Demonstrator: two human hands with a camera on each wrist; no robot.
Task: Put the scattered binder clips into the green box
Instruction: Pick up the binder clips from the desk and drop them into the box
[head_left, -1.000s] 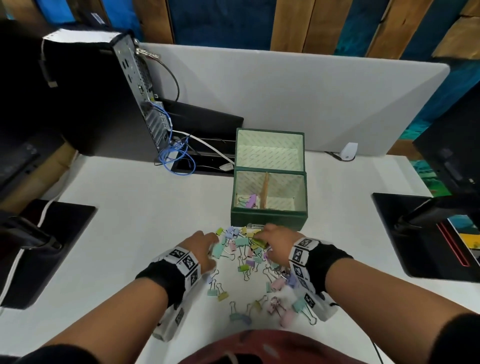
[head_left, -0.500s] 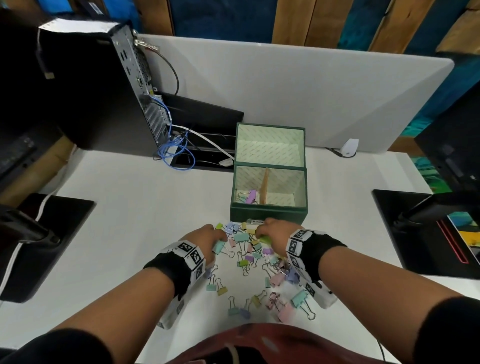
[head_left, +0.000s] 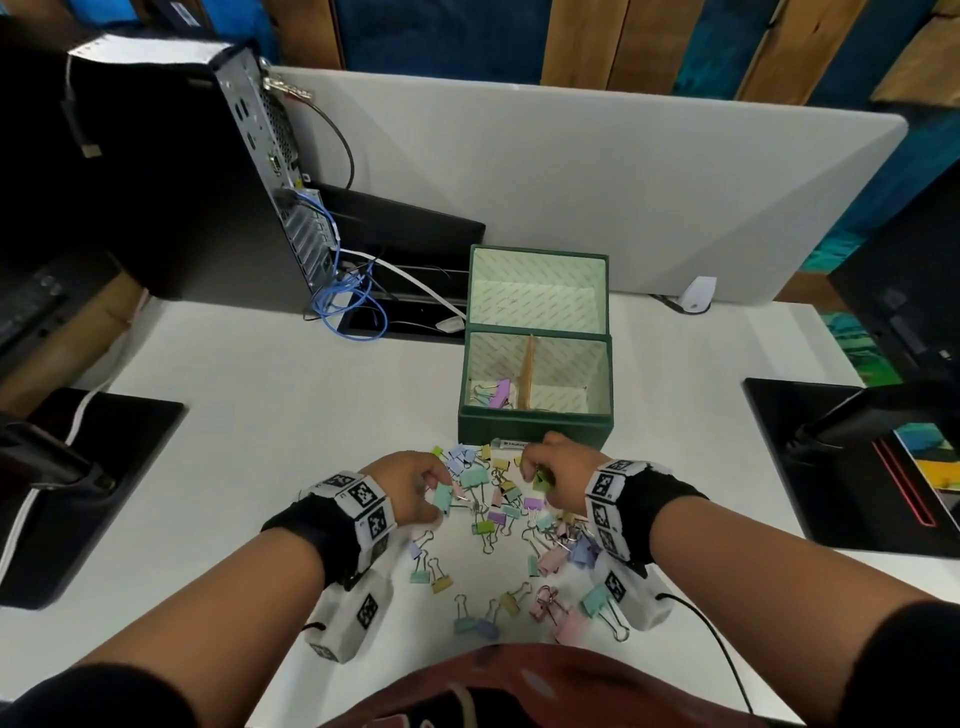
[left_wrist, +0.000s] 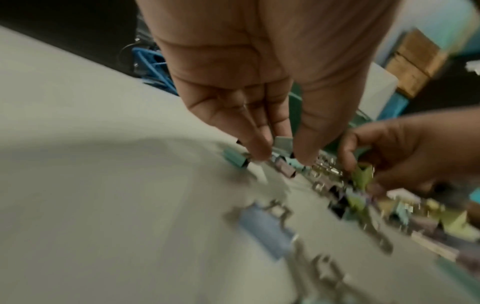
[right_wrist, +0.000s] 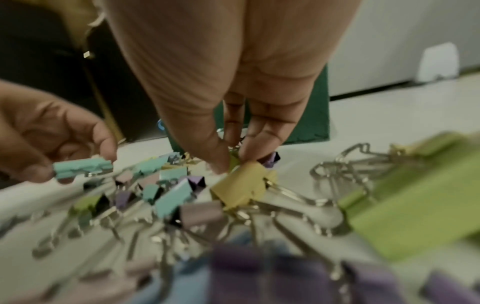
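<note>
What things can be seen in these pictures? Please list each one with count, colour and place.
clips: many, pastel mixed colours, scattered on desk before the box; a few already in its left compartment
box: one, green, open, desk centre
desk: one, white
computer: one, black, rear left
cables: several, blue and white, beside computer
partition: one, grey, behind desk
stands: two, black, left and right desk edges
left hand: pinches a teal clip
right hand: pinches a green clip
</note>
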